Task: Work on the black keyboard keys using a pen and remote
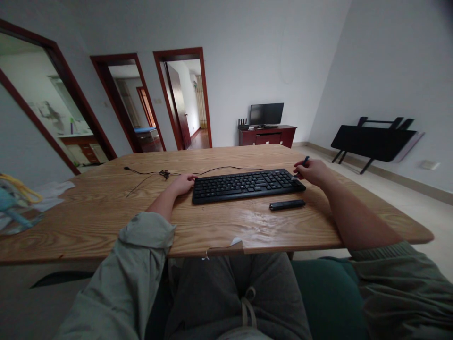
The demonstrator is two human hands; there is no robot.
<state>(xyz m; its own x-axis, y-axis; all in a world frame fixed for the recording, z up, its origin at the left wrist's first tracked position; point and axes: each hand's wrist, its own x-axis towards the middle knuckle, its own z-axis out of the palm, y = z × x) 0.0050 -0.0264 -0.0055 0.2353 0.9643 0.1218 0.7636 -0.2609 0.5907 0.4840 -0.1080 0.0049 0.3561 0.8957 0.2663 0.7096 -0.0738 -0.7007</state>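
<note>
A black computer keyboard [247, 185] lies on the wooden table in front of me, its cable running off behind it to the left. My left hand [184, 183] grips the keyboard's left end at the far corner, fingers closed on the edge. At the opposite end, my right hand [310, 171] pinches a small brush [306, 161] with a dark blue handle. Its pale tip is down at the number pad's right side; whether it touches the keys I cannot tell. Just in front of the keyboard rests a narrow black case-like object [287, 205], apart from both hands.
The wooden table [219, 226] has a chipped front edge. A coiled black cable [164, 174] lies at the back left. Papers and a blue item with a yellow cord [21, 186] sit at the far left. Beyond are a cabinet with a monitor [266, 114] and a folded black table [375, 141].
</note>
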